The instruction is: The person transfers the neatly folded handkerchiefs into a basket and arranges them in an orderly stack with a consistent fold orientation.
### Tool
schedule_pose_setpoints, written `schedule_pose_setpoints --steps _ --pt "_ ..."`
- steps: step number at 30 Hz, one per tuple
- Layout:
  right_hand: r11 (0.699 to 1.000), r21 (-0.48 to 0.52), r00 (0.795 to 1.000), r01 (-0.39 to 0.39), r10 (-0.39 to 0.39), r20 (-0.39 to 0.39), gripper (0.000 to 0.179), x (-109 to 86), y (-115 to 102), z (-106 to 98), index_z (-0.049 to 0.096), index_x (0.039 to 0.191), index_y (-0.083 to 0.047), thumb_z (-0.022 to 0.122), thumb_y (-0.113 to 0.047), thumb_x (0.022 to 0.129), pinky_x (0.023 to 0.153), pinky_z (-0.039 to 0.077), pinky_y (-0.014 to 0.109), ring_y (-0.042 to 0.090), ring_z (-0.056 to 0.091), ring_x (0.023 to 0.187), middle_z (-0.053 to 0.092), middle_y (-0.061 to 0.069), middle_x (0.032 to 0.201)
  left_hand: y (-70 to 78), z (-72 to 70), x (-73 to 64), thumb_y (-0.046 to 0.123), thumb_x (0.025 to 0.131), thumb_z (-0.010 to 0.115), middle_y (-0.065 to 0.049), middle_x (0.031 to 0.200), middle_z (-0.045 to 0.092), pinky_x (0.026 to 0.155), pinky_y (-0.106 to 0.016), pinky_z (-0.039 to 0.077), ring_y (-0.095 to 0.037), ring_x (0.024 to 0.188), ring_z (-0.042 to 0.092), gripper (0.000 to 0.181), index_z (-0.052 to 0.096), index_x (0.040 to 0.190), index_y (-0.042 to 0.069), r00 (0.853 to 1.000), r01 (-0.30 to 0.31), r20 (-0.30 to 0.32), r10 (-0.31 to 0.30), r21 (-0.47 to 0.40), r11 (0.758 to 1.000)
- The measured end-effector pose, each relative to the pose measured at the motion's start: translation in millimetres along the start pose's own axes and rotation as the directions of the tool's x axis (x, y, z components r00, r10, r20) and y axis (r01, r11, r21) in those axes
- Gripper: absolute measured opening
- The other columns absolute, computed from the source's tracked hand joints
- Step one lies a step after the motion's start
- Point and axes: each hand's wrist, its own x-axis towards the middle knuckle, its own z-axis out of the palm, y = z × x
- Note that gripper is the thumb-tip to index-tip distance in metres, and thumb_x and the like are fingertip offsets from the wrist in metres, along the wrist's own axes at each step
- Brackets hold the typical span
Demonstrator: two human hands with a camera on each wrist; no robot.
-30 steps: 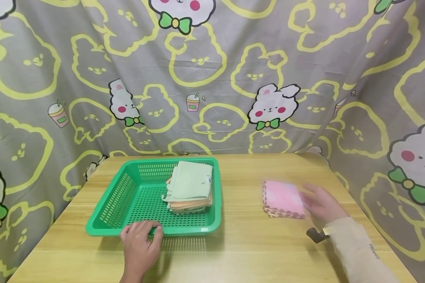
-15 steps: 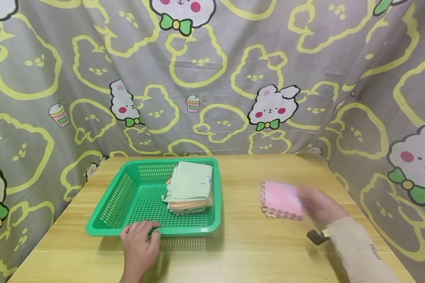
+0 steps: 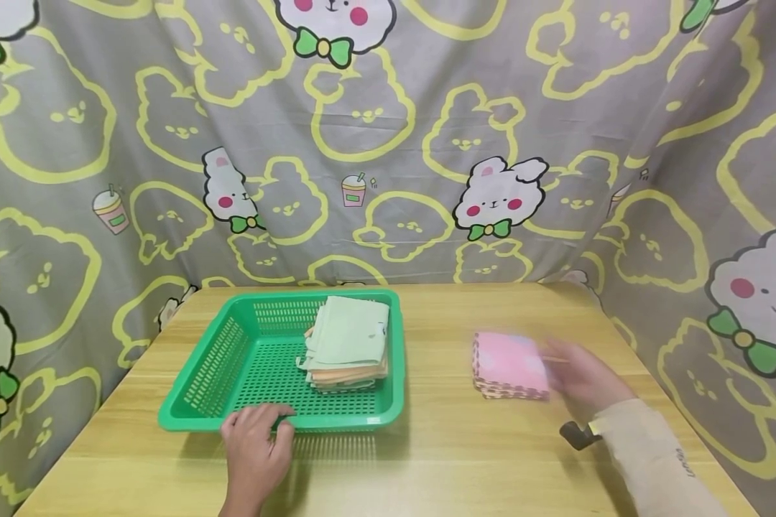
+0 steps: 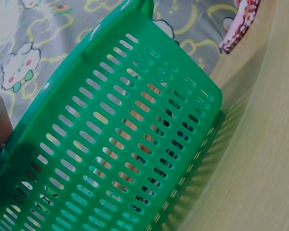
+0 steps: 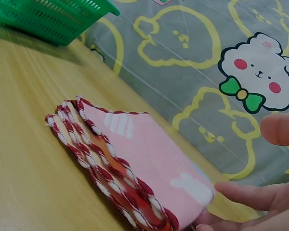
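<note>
My left hand (image 3: 256,445) holds the front rim of a green plastic basket (image 3: 187,377), fingers over the edge and thumb outside. Inside the basket, at its right end, is a pile of folded cloths (image 3: 349,332), pale green on top with orange layers below. To the right, a folded pink cloth (image 3: 509,361) lies on the table. In the right wrist view it shows white prints and stacked red-and-white stitched edges (image 5: 118,168). My right hand (image 3: 585,373), blurred in the head view, is at its right side with extended fingers (image 5: 250,195) against the edge and thumb held apart.
A wooden table (image 3: 440,459) carries everything. Grey curtains (image 3: 388,129) with rabbit prints hang behind it and on both sides. A small dark object (image 3: 578,434) sticks out at the right wrist, by the cream sleeve (image 3: 653,452).
The pink cloth has slid slightly left on the table, with the right hand staying at its right side. The left hand and basket look unmoved.
</note>
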Motion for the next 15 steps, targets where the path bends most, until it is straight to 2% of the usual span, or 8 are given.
schedule_pose_setpoints --steps 4,6,10,13,15 --pt "1.0 0.009 1.0 0.003 -0.003 -0.022 0.036 0.2 0.6 3.0 0.054 0.119 -0.01 0.044 -0.04 0.102 0.097 0.042 0.037 0.021 0.052 0.112 0.048 0.008 0.128 -0.1 0.2 -0.3 0.003 0.076 0.051 -0.001 0.074 0.068 0.081 -0.054 0.027 -0.024 0.072 0.057 0.02 0.068 0.072 0.014 1.0 0.005 -0.001 -0.005 0.003 1.0" --pt "1.0 0.003 1.0 0.024 -0.024 0.0 0.034 0.3 0.6 3.4 0.053 0.12 -0.011 0.043 -0.039 0.103 0.099 0.039 0.036 0.02 0.049 0.116 0.045 0.005 0.131 -0.1 0.3 -0.5 0.003 0.075 0.051 0.0 0.074 0.068 0.081 -0.054 0.027 -0.024 0.072 0.057 0.021 0.068 0.072 0.014 1.0 0.006 -0.001 -0.006 0.004 1.0" --pt "0.997 0.047 0.992 0.057 -0.062 0.111 0.033 0.8 2.3 2.0 0.056 0.118 -0.01 0.039 -0.034 0.105 0.099 0.04 0.037 0.021 0.052 0.116 0.051 0.006 0.129 -0.5 0.5 -0.7 0.003 0.076 0.051 -0.001 0.074 0.068 0.081 -0.054 0.027 -0.025 0.073 0.057 0.02 0.068 0.073 0.013 1.0 0.004 0.001 -0.004 0.003 1.0" --pt "0.993 0.063 0.973 0.103 -0.114 0.202 0.034 1.9 5.4 0.8 0.057 0.119 -0.005 0.034 -0.028 0.107 0.098 0.043 0.039 0.024 0.057 0.112 0.056 0.011 0.124 -0.9 0.9 -0.7 0.003 0.076 0.051 -0.001 0.075 0.068 0.081 -0.054 0.026 -0.025 0.073 0.057 0.02 0.068 0.073 0.012 1.0 0.002 0.002 -0.002 0.002 1.0" --pt "0.991 0.038 0.959 0.132 -0.137 0.248 0.036 2.8 6.7 1.0 0.054 0.12 -0.002 0.031 -0.027 0.107 0.094 0.046 0.04 0.025 0.059 0.108 0.057 0.012 0.121 -1.1 1.2 -0.5 0.003 0.076 0.051 -0.001 0.075 0.068 0.081 -0.054 0.026 -0.025 0.073 0.057 0.02 0.068 0.073 0.013 1.0 0.001 0.001 -0.001 0.003 1.0"
